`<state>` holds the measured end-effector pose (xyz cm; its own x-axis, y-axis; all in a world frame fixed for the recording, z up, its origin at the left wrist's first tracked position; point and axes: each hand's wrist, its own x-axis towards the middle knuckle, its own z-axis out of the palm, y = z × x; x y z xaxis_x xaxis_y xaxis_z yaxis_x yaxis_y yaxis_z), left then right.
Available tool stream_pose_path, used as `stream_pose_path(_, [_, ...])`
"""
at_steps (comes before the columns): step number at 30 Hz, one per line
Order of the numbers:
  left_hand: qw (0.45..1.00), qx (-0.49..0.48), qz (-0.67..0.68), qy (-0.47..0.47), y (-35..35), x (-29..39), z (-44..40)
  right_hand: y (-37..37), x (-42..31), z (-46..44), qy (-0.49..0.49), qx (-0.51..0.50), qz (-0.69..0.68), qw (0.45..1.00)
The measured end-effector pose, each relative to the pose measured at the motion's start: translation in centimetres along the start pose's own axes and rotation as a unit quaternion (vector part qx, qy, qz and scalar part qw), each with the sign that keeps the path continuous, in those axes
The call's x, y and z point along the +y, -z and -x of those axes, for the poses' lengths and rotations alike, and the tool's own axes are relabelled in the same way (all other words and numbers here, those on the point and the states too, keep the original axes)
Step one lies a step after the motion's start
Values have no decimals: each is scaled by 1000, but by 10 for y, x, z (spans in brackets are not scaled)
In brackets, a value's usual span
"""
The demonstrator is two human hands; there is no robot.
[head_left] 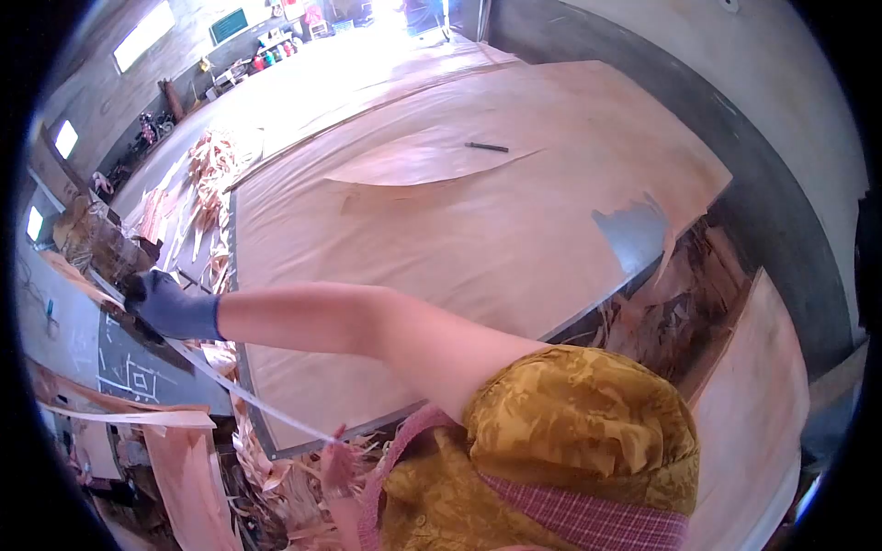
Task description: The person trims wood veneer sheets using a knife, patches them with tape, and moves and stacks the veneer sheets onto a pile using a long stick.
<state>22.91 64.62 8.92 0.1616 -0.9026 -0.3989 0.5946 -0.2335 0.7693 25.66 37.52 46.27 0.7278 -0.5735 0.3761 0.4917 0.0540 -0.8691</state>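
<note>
A long, narrow pale strip (248, 397) runs diagonally across the lower left. My right hand (170, 308), in a blue-grey glove with dark fingers, reaches far to the left. Its fingers are curled at the strip's upper part. Low in the view, close to my apron, my left hand (338, 466) is at the strip's lower end with its fingers closed there. That hand is partly blurred. Under my outstretched arm lies a broad stack of thin wood veneer sheets (441, 239), with a torn piece lifted on top.
A dark stick-like tool (487, 147) lies on the veneer. Curled veneer scraps (211, 165) pile along the left edge, with more scraps (666, 308) at the right. A loose veneer sheet (753, 404) leans at right. A grey wall (763, 138) stands behind.
</note>
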Motion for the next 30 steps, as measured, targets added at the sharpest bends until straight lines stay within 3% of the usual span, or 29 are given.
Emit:
stream_pose_path(1, [999, -20, 22, 26, 5, -5, 5, 10, 13, 6, 11, 1, 58, 998])
stream_pose_path(4, [998, 28, 11, 57, 13, -5, 4, 29, 66, 27, 28, -17, 58, 998])
stream_pose_path(5, [997, 46, 4, 58, 17, -2, 3, 32, 69, 40, 1, -36, -1, 999])
stream_pose_path(7, [995, 77, -8, 59, 23, 6, 0, 36, 80, 58, 18, -62, 47, 997])
stream_pose_path(9, [993, 103, -20, 54, 30, 13, -2, 35, 97, 74, 48, -80, -12, 996])
stream_pose_path(10, [992, 115, -26, 52, 32, 18, -4, 41, 68, 94, -25, -97, -16, 995])
stream_pose_path(13, [986, 157, -49, 35, 42, 36, -12, 48, 76, 114, -45, -127, -30, 990])
stream_pose_path(18, [969, 222, -100, -34, 46, 107, -40, 90, 57, 123, 20, -183, -111, 977])
stream_pose_path(22, [950, 247, -140, -130, 26, 191, -62, 141, 22, 113, 73, -211, -98, 970])
stream_pose_path(23, [945, 249, -145, -158, 15, 213, -69, 157, 13, 107, 90, -186, -8, 978])
stream_pose_path(25, [938, 235, -147, -210, -20, 258, -88, 190, -10, 90, 124, -130, 161, 970])
stream_pose_path(26, [948, 151, -132, -249, -55, 273, -101, 201, -1, 71, 55, -140, 156, 976])
stream_pose_path(27, [951, 12, -97, -292, -117, 284, -115, 213, -22, 65, 46, -152, 201, 967])
stream_pose_path(28, [928, -235, -105, -270, -171, 301, -129, 223, -41, 63, 62, -164, 227, 958])
stream_pose_path(30, [929, -156, -89, -323, -230, 318, -159, 244, -73, 60, 123, -160, 323, 925])
